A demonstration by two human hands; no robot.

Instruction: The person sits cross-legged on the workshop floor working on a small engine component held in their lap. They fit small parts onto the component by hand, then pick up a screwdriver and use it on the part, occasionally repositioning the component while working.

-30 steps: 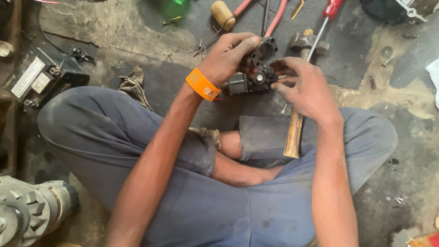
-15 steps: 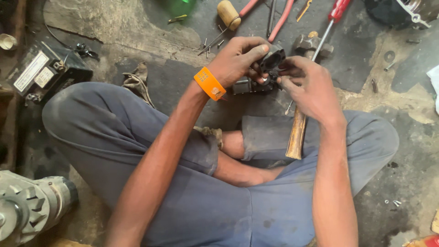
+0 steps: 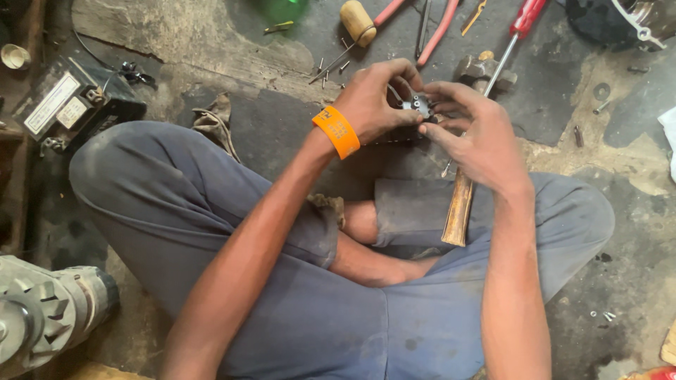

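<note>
One head-worn camera looks steeply down from above a seated person's crossed legs (image 3: 282, 281), facing the floor ahead. It sits close (the lap fills the lower frame). Both hands meet near 12 o'clock: left hand (image 3: 373, 102), right hand (image 3: 475, 137). Scattered tools line the top edge.

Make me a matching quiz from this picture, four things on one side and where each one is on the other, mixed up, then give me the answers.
1. small metal part
2. wristband
3. hammer
4. screwdriver

A. on the left hand's wrist
B. on the floor, top right, red handle
C. between both hands, right hand included
D. wooden handle across the right leg

1-C, 2-A, 3-D, 4-B
</note>
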